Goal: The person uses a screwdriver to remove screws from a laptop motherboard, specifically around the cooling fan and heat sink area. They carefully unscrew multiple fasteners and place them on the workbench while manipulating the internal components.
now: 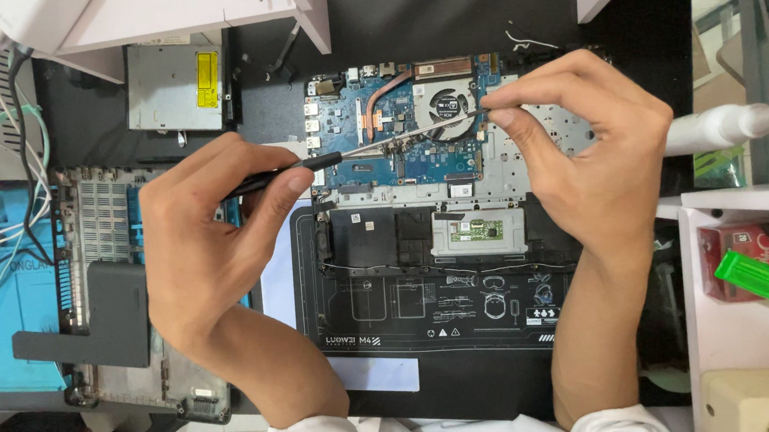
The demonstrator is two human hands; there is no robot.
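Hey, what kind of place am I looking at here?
Most likely an electronics repair bench. An opened laptop lies with its blue motherboard and cooling fan exposed, its removed bottom cover sits beside it, and both hands, left and right, hold a screwdriver over the board.

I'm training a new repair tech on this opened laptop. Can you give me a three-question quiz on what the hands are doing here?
1. True or false: the left hand holds a black-handled screwdriver whose shaft reaches across the blue motherboard.
2. What do the right hand's fingertips pinch? A) the shaft's tip by the cooling fan B) the touchpad board C) the optical drive
3. Fill in: the removed bottom cover lies to the ____ of the laptop.

Key: 1 true; 2 A; 3 left
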